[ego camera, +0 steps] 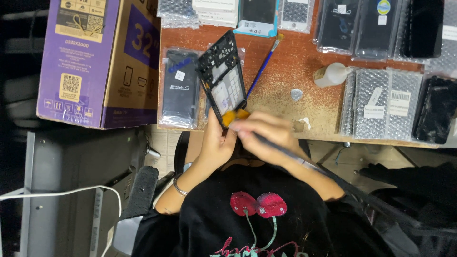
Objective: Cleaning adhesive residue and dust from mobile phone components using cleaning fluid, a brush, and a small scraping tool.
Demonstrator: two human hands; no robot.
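Wooden surface (285, 90) ahead: my left hand (215, 143) clamps the phone frame (222, 78), long axis toward eleven o'clock; right hand (266, 135), fingers closed on a thin tool (304, 164), touches its lower end.

Seen from above: two bare forearms, no sleeves reaching past the elbows. A thin silver bangle (179, 188) around the left wrist. Left hand (216, 143) and right hand (264, 135) both ungloved, no rings to make out. A black short-sleeved top (266, 228) over the torso, plain fabric across the shoulders. On the chest of the top, a printed picture of two round, dark pink cherries (258, 204) side by side, each with a small pale highlight, joined to thin teal-green stems curving downward. Below the stems, part of a line of pink and teal lettering, cut off at the lower edge of the view.
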